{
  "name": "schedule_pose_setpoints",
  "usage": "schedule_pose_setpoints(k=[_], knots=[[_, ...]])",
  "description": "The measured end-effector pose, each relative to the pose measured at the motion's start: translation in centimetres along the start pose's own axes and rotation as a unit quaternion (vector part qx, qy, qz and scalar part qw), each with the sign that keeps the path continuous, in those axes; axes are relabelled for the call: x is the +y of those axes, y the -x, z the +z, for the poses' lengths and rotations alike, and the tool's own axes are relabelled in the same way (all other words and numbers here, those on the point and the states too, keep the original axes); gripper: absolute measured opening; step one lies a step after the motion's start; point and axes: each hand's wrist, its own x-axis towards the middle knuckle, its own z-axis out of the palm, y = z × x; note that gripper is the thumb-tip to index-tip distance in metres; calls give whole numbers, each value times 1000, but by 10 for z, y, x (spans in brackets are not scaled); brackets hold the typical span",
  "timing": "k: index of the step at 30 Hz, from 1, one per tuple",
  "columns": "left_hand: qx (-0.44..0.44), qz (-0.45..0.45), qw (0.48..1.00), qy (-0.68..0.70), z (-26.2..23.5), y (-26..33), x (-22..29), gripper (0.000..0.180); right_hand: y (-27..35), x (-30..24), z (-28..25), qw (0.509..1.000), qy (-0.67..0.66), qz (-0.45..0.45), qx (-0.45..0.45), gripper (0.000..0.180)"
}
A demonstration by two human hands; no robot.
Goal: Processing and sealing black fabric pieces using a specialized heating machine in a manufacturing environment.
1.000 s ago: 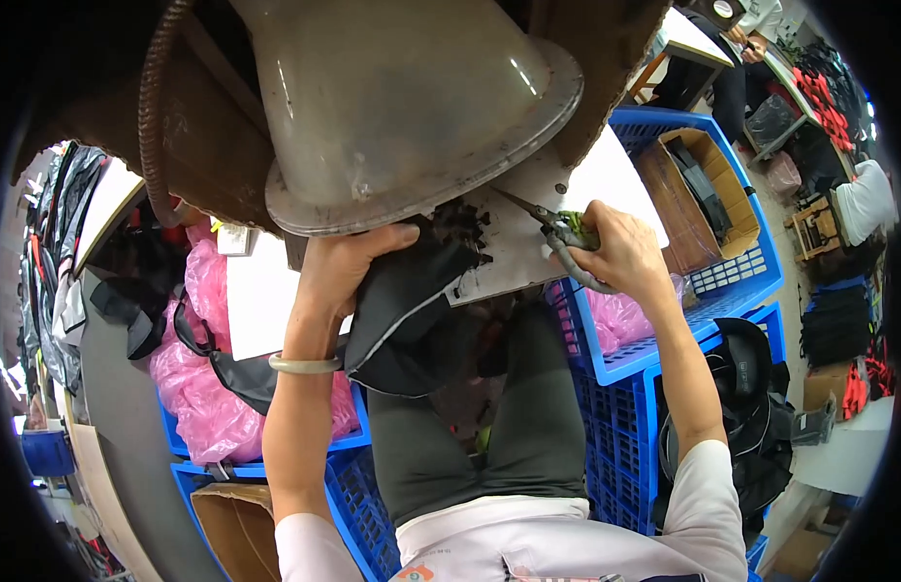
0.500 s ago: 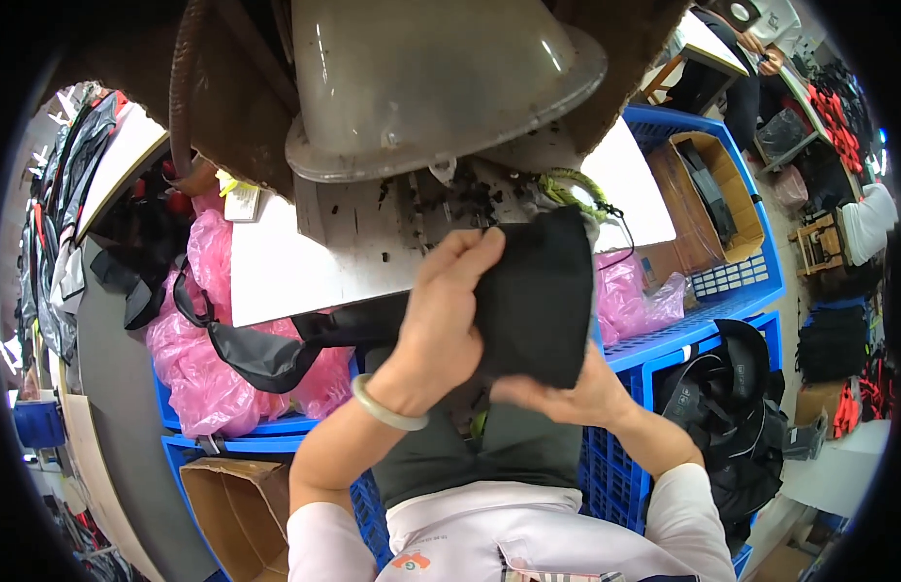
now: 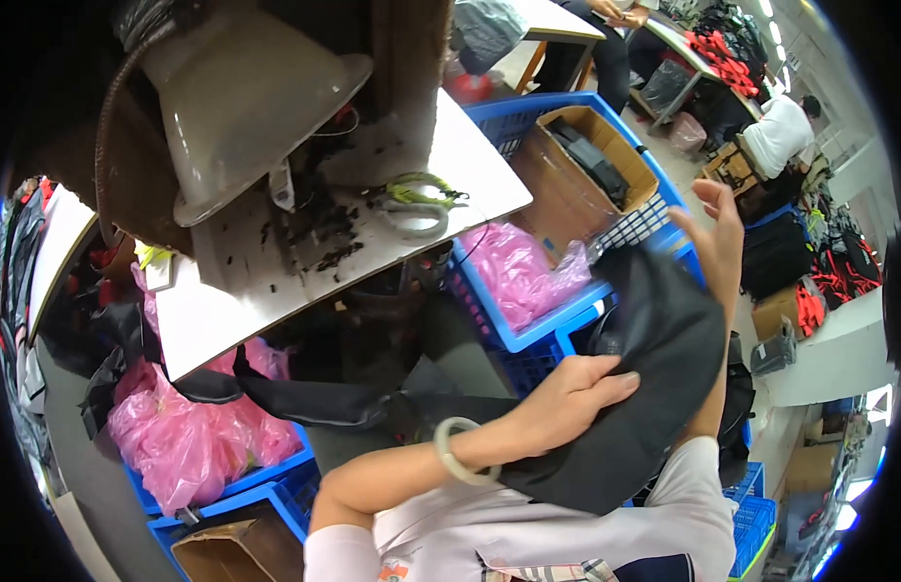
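Clearly, the left hand (image 3: 562, 405) pinches the black cloth (image 3: 654, 364) between thumb and fingers, apparently to steady it in front of the shirt (image 3: 431, 533), right of the surface (image 3: 223, 315). The right hand (image 3: 714, 238) is raised at the cloth's far right, its fingers spread, perhaps to keep clear of the loose folds; contact there is unclear. The scissors (image 3: 418, 209) lie on the surface, presumably so both hands are free.

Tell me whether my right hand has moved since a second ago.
Yes, rightward: a second ago your right hand was over the white table; now it is right of the table's edge.
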Motion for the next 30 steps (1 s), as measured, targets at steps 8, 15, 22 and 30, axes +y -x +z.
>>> schedule_pose_setpoints(k=[8,15,22,30], knots=[[92,-17,899,-428,-87,56,51,24,78,-102,80,842,-278,-133,-443,16],[402,61,811,-420,-112,102,53,15,62,-154,137,816,-355,-54,-454,18],[315,-32,928,-198,-144,130,108,19,42,-174,181,743,-385,-126,-532,21],[357,9,924,-135,-188,128,135,20,17,-201,220,601,-541,166,-565,15]])
